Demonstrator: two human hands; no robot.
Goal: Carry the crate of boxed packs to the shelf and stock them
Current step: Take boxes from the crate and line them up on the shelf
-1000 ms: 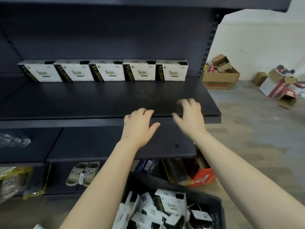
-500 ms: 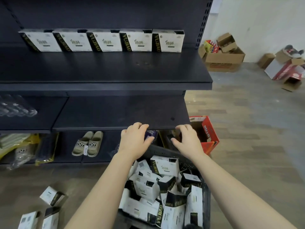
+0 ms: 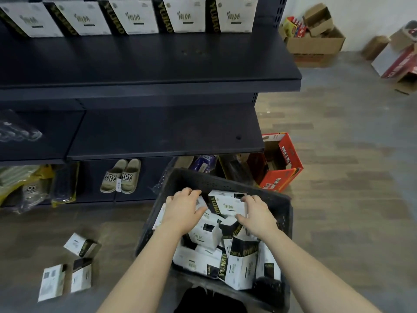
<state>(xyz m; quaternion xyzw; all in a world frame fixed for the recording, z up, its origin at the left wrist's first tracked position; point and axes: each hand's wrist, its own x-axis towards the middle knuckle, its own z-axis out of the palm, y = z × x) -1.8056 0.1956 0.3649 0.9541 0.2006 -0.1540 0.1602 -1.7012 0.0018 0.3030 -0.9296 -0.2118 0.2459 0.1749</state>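
A dark plastic crate [image 3: 203, 182] stands on the floor in front of me, holding several white-and-black boxed packs in a loose heap. One pack [image 3: 226, 204] stands upright near the crate's far wall. My right hand [image 3: 256, 214] grips its right edge between fingers and thumb. My left hand [image 3: 183, 208] lies to the left of it, its fingers curled over another white pack [image 3: 201, 203] that it mostly hides. On the dark upper shelf [image 3: 158, 62] a row of several packs [image 3: 135, 19] stands against the back panel.
Three loose packs [image 3: 81, 245] lie on the floor left of the crate. A lower shelf board [image 3: 167, 132] juts out above slippers [image 3: 121, 176] and bagged goods. A red carton [image 3: 282, 164] sits right of the crate; cardboard boxes [image 3: 316, 41] stand by the far wall.
My view tilted down from the shelf to the crate. Both hands dropped from the shelf edge, past the crate's rim, onto the packs inside.
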